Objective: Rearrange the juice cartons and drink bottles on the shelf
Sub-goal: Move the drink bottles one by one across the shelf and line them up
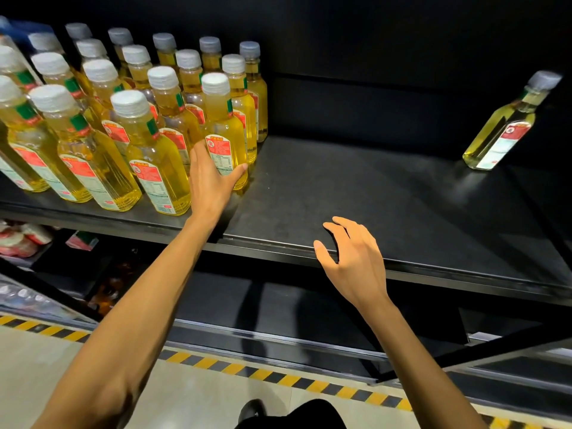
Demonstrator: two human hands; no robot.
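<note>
Head view, I read it like this. Front bottle (221, 125) stands at the right front corner of the bottle block (102, 125), on the shelf (340, 187). Left hand (213, 181) is on its lower half. Thumb (240, 171) wraps the right side, fingers (198, 153) go round the left side by the label. So the bottle sits between thumb and fingers, and the hand is curled round it in a firm grip. Its base looks down on the shelf (I can't tell if it is lifted a hair).

Right hand (353, 258) hovers at the shelf's front edge, well right of the block. Its fingers are loose, spread and slightly bent, and it holds nothing. The thumb is at the lip. I can't tell if any fingertip touches the shelf.

The block fills the left part of the shelf in rows and runs off the left edge of the frame. All bottles match: yellow liquid, white caps, red-and-white labels.

Lone bottle (501, 128), same type, stands at the far right of the same shelf, well apart from the block. It looks tilted, but the lens is wide-angle.

Below there is a dark lower shelf (278, 305), with red-white packs (18, 239) at its left. Floor tape (278, 376) is yellow-black. A dark shoe (252, 410) shows at the bottom edge.
</note>
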